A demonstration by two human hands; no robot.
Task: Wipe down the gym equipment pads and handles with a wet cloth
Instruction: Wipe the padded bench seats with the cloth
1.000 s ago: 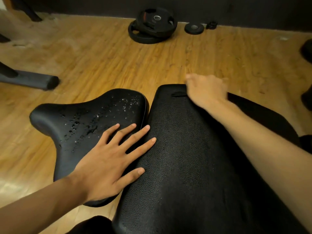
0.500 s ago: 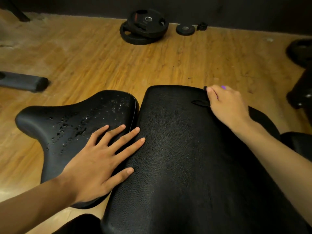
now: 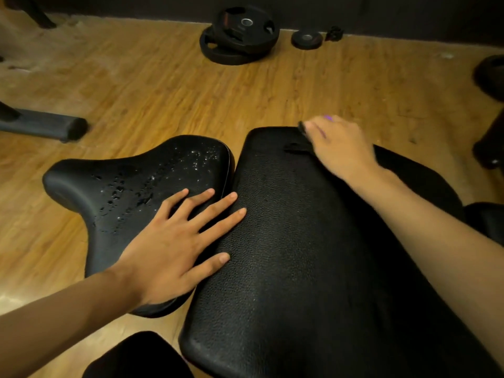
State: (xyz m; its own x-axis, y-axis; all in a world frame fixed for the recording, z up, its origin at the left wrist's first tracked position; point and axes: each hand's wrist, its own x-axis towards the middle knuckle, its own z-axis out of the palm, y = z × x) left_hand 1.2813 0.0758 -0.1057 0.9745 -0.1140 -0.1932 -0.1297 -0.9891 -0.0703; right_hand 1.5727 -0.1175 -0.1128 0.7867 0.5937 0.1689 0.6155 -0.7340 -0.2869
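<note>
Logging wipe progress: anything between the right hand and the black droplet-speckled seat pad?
Nothing visible stands between the right hand and the droplets. But the left hand lies flat on the near part of the black seat pad, thumb on the long black textured bench pad.

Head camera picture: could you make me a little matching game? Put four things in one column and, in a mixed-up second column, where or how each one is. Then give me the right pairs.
Things
1. seat pad
2. left hand
3. right hand
4. weight plates

Places or states
A. on the floor by the dark wall
B. at the far end of the long pad
C. dotted with water drops
D. lying flat, fingers spread, across both pads

Pairs: 1-C, 2-D, 3-B, 4-A
</note>
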